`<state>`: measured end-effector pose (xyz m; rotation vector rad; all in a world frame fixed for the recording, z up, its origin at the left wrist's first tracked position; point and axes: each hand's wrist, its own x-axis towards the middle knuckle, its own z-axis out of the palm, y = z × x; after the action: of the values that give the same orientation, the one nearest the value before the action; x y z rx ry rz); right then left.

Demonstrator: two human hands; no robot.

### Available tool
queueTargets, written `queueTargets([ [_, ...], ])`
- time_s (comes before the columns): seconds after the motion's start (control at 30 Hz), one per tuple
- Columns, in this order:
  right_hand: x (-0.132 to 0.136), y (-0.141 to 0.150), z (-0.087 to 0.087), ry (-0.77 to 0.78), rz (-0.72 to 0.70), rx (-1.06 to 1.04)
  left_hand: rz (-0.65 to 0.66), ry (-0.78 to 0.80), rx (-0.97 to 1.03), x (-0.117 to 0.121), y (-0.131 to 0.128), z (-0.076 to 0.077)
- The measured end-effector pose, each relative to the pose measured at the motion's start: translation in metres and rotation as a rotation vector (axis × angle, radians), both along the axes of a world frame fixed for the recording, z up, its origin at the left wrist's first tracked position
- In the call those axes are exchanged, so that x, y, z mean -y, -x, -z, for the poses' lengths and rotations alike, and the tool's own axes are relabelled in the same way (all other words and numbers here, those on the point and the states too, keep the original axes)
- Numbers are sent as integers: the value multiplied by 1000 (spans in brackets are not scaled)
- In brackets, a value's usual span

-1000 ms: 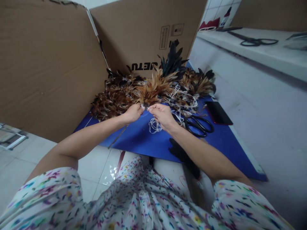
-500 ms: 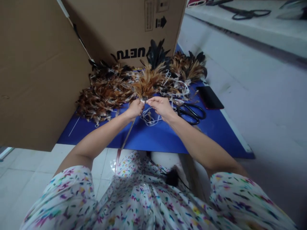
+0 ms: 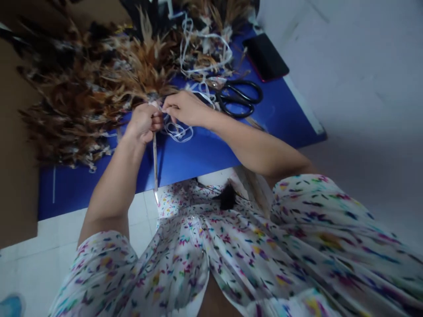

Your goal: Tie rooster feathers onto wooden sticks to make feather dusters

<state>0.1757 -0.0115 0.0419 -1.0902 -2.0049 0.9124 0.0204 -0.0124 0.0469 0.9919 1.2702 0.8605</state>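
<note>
My left hand (image 3: pixel 144 121) is closed around the white-tied base of a brown and black feather bunch (image 3: pixel 148 66), whose feathers point away from me. Close beside it, my right hand (image 3: pixel 185 107) pinches a thin white string at that base. More of the white string (image 3: pixel 178 132) lies in loops under and beyond my hands. Black-handled scissors (image 3: pixel 238 97) rest to the right of my right hand, their blades partly hidden. A big heap of brown feather bunches (image 3: pixel 76 97) with pale tied ends spreads out on the left.
The blue tabletop (image 3: pixel 205 152) carries everything, and a thin strip (image 3: pixel 155 163) runs down to its front edge. A dark phone (image 3: pixel 266 57) lies at the right edge by the pale wall (image 3: pixel 350 70). Cardboard (image 3: pixel 16 176) stands along the left side.
The view has tilted downward and turned, so the carton and shelf have mostly left it. Both hands stay together at the feather bunch's base, with the left wrist turned more upright.
</note>
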Motion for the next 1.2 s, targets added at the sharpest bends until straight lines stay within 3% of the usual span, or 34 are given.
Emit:
queueTargets([
  [0.1,39,-34,-39,-198,61,70,30,11,-47,0,5,-1],
  [0.13,57,-49,-49,-174,55,36,18,15,-61,0,6,-1],
  [0.2,95,-80,-52,-54,-109,5,37,27,-76,1,8,-2],
  [0.23,114,-94,-43,72,-293,45,44,27,-85,1,8,-2],
  [0.27,132,-107,-25,201,-445,117,56,26,-90,1,8,-2],
  [0.3,149,-117,0,288,-446,206,64,23,-91,2,7,-2],
  [0.4,192,-134,94,366,-177,530,48,30,-65,5,3,-4],
  [0.47,212,-137,147,316,-153,608,17,47,-29,7,0,-4],
  [0.5,218,-137,163,264,-124,608,3,54,-11,8,0,-4],
  [0.57,223,-136,173,202,-87,608,-6,61,27,10,-1,-4],
  [0.67,220,-136,140,233,-92,559,1,56,94,11,0,-3],
  [0.77,211,-142,81,297,-192,200,-25,62,148,10,5,-2],
  [0.8,206,-145,60,288,-220,164,-31,57,165,9,6,-2],
  [0.87,186,-149,21,302,-115,70,-60,33,189,8,10,-1],
  [1.0,106,-130,-36,288,50,-51,-71,-12,231,8,15,0],
  [1.2,-42,-55,-87,104,88,-60,-57,6,249,9,12,3],
])
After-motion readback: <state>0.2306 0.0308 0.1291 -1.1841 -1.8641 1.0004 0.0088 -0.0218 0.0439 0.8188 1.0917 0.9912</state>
